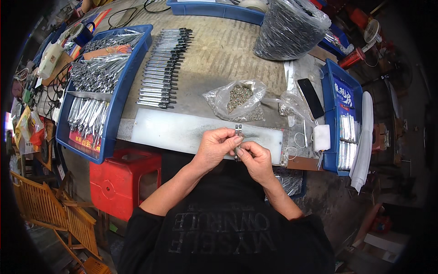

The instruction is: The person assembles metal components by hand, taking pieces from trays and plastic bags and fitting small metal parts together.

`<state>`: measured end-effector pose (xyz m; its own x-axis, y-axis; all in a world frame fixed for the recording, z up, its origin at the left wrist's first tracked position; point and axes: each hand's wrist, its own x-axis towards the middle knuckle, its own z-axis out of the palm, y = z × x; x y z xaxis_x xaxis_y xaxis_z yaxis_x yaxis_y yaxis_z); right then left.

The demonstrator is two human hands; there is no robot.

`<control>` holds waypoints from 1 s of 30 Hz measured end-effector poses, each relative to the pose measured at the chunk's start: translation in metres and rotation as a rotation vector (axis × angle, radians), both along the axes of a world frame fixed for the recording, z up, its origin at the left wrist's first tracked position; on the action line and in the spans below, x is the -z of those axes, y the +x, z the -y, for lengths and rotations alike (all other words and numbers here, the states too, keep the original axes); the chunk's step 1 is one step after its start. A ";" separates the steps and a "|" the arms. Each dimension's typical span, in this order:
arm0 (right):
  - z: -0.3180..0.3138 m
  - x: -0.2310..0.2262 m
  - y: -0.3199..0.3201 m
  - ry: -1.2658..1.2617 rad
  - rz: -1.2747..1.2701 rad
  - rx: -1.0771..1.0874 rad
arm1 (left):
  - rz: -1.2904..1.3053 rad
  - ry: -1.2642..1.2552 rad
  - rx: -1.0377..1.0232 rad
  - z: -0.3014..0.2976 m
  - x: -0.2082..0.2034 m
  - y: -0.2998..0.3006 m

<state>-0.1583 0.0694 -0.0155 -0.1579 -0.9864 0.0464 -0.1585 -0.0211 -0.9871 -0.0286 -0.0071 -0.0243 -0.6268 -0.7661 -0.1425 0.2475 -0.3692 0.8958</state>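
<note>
Over the front edge of a white board (169,129), my two hands meet at a slim silver-and-dark metal piece (238,129). My left hand (212,147) is closed, pinching it between thumb and fingers near its far end. Closed as well, my right hand (257,160) grips its near end from the other side. The fingers cover the middle of the piece, so its full shape is hidden. Just beyond the board, an opened clear plastic bag (257,91) holds many tiny metal parts (239,97). A long row of slim metal rods with dark ends (159,75) lies to the left.
A blue divided tray (130,93) full of metal pieces stands left, another blue tray (332,114) right. A large bag of dark parts (289,32) sits at the back. A black phone (310,98) lies near a white object (321,138). A red stool (114,182) stands below left.
</note>
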 end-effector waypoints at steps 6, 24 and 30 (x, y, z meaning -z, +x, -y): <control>0.000 0.003 -0.002 0.027 -0.020 -0.014 | 0.020 -0.027 0.006 0.001 0.001 0.001; 0.003 -0.001 0.000 0.038 0.016 -0.016 | 0.048 -0.050 -0.015 0.000 0.003 0.001; 0.002 0.002 -0.002 0.059 0.006 -0.030 | 0.047 -0.039 -0.024 -0.001 0.001 0.000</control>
